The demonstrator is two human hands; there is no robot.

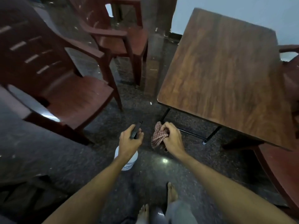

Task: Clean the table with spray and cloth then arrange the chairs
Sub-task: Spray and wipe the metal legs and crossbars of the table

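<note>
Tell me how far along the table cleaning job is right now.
Done: the tools are picked up, nothing more shows. In hand: the left hand grips the spray bottle, the right hand holds the checked cloth, both short of the table. Left: spraying and wiping the top, then arranging the chairs, two of which stand off to its left.

Red-and-white checks pattern the cloth (159,135). The spray bottle (129,165) has a white body and a black trigger head (136,129). The table (226,70) shows streaked warm-brown wood grain above black legs (191,132). The near chair (72,94) and far chair (123,39) are deep reddish brown. The floor (40,151) is dark grey stone, finely speckled with paler flecks, and the wall (242,7) is pale blue-grey.
</note>
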